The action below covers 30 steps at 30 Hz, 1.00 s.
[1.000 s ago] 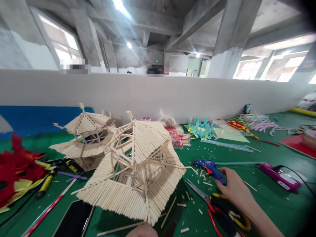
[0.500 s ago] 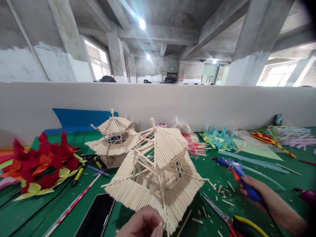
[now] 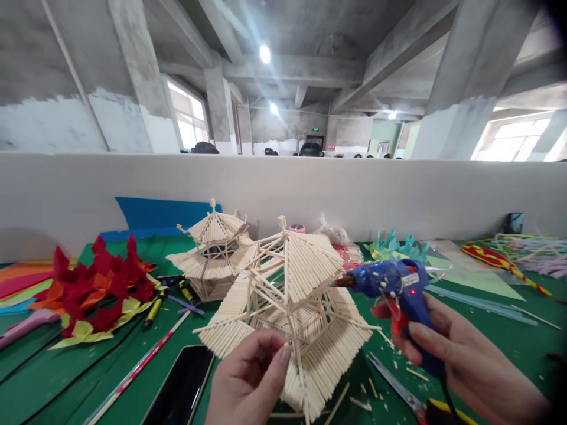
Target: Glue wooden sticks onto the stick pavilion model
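A two-tiered pavilion model (image 3: 328, 354) built of thin wooden sticks stands in the middle of the table, its upper roof partly covered. In front of its lower roof, my left hand (image 3: 252, 378) is closed in a pinch on a small wooden stick (image 3: 287, 345), of which only the tip shows. My right hand (image 3: 452, 348) grips a blue hot glue gun (image 3: 394, 280) with a red light lit and a finger by its orange trigger. The gun's nozzle points left, close to the upper roof's right edge.
Behind stands a smaller stick pavilion (image 3: 212, 268). Scissors (image 3: 394, 381) and stick scraps lie at right, a phone (image 3: 179, 386) in front left. Red paper leaves (image 3: 101, 289) sit left, glue sticks (image 3: 482, 304) right. A white partition (image 3: 283, 183) closes the back.
My right hand has raised the glue gun off the table side and brought it left toward the model. My left hand has moved up slightly, still pinching. The view has shifted a little.
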Available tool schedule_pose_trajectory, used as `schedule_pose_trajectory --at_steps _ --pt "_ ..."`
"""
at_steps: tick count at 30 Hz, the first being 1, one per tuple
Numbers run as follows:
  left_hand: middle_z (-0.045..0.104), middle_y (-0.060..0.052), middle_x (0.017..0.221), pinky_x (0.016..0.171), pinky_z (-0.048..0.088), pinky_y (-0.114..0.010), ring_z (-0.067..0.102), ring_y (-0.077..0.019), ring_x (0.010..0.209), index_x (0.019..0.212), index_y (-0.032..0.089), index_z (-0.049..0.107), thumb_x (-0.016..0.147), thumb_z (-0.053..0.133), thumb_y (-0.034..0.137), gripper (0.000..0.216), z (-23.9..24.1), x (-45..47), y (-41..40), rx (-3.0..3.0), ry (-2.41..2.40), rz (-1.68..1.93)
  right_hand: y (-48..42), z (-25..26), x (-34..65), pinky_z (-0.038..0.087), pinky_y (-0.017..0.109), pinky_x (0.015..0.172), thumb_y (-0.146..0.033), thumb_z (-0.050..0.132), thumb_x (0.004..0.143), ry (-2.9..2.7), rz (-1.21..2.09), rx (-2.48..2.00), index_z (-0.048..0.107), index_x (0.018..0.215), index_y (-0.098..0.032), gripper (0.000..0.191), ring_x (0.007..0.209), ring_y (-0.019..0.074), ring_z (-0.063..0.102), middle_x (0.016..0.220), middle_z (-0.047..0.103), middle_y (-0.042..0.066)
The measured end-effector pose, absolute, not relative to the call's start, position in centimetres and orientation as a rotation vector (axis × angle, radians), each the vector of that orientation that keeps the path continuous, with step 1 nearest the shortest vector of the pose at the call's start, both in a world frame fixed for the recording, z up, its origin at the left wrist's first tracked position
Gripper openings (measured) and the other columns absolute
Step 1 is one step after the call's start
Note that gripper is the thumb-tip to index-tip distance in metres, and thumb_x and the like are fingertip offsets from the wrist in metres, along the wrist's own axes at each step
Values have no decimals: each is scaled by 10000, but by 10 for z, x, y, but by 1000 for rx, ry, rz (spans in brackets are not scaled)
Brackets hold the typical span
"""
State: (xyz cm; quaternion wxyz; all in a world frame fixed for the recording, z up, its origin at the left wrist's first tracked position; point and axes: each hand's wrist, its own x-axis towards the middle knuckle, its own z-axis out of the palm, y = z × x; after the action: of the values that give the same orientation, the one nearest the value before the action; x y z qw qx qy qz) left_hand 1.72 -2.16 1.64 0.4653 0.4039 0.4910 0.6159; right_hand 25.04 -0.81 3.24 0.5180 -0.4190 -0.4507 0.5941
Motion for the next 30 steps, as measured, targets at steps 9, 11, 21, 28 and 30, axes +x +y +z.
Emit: schedule_pose_trajectory --at_steps 9,11,21,28,30 --pt "515 29 558 463 345 -138 422 -64 517 640 158 629 584 723 360 230 12 7 -18 997 1158 1410 -12 23 230 457 204 482 -376 618 723 -1386 1128 -1173 563 1003 -264 307 457 100 490 537 537 -58" --pt "516 31 554 451 331 -134 415 -60 507 636 156 627 597 714 343 210 12 9 -17 1020 1172 1437 -14 23 232 515 247 561 -366 577 744 -1523 962 -1217 574 1013 -263 288 593 157 597 649 618 -17" --pt "563 27 578 533 374 -137 471 -78 568 653 167 632 630 681 293 137 5 14 -15 1107 1230 1552 -16 15 236 553 302 719 -350 579 722 -1857 397 -1395 626 1069 -260 362 881 268 647 940 714 44" --pt "570 22 589 529 396 -145 488 -88 567 674 172 643 633 684 307 147 1 6 -13 1165 1203 1502 -17 18 231 562 284 684 -334 590 702 -1866 294 -1388 653 1016 -251 331 841 264 659 900 721 34" --pt "569 24 578 523 394 -144 484 -86 557 659 173 644 625 688 294 133 2 7 -13 1159 1202 1516 -17 18 230 568 274 658 -318 602 686 -1843 273 -1369 661 995 -258 320 798 257 668 859 726 25"
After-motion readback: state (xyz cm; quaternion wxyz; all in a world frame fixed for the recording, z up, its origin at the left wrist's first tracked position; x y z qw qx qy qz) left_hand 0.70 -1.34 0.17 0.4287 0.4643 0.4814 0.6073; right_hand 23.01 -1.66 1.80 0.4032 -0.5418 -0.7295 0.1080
